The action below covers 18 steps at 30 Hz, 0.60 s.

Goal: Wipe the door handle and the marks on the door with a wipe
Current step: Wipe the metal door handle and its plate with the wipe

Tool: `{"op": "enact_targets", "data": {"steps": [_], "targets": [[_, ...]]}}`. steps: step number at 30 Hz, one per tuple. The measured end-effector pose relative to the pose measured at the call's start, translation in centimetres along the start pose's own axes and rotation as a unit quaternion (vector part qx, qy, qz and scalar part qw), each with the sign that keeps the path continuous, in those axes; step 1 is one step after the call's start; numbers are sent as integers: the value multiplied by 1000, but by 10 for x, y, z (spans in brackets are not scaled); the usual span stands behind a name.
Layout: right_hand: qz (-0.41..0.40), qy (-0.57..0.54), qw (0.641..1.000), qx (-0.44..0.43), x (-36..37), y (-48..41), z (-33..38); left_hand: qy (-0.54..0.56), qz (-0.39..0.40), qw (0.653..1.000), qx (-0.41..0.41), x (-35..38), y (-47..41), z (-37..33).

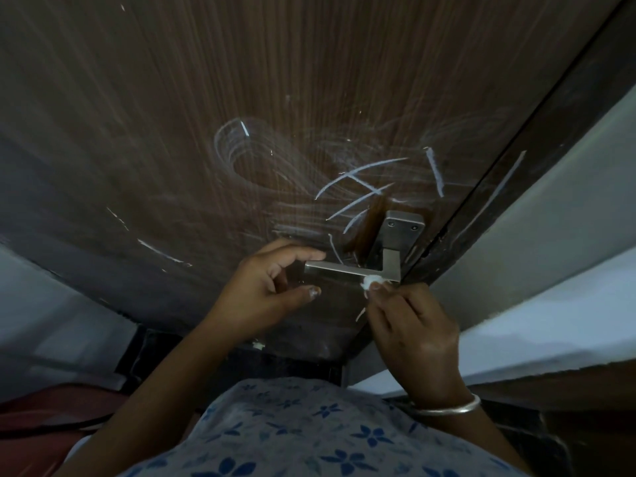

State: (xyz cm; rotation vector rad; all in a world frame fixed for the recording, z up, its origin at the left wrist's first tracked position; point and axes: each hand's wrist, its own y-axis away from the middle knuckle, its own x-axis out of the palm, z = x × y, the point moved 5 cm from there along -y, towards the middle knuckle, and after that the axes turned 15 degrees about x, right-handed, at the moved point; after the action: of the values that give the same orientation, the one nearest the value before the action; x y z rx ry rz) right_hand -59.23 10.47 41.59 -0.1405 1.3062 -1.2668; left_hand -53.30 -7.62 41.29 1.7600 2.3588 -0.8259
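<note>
A dark brown wooden door (241, 98) fills the view, with white chalk-like marks (358, 182) and smeared swirls above the handle. A steel lever handle (347, 269) juts left from its square plate (401, 228) near the door's right edge. My right hand (413, 332) pinches a small wadded white wipe (371, 282) and presses it against the underside of the lever near its bend. At the lever's free end my left hand (265, 290) curls, its fingertips touching the tip and its thumb held apart below.
The door frame (516, 187) runs diagonally at the right, carrying one white streak, with a pale wall (568, 235) beyond it. More white streaks (161, 253) lie on the door at lower left. My patterned blue clothing fills the bottom.
</note>
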Motion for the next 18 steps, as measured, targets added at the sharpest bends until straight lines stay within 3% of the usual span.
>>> {"op": "enact_targets", "data": {"steps": [8,15,18], "targets": [[5,8,1000,-19,2,1,3,-3,-1,1000,6,2,-3,0],[-48,-31,995,81,-10,4,-20,-3,-3,1000,8,1,-3,-2],[-38,-43,996,73,-7,4,-15,-9,-7,1000,8,2,-4,-2]]}}
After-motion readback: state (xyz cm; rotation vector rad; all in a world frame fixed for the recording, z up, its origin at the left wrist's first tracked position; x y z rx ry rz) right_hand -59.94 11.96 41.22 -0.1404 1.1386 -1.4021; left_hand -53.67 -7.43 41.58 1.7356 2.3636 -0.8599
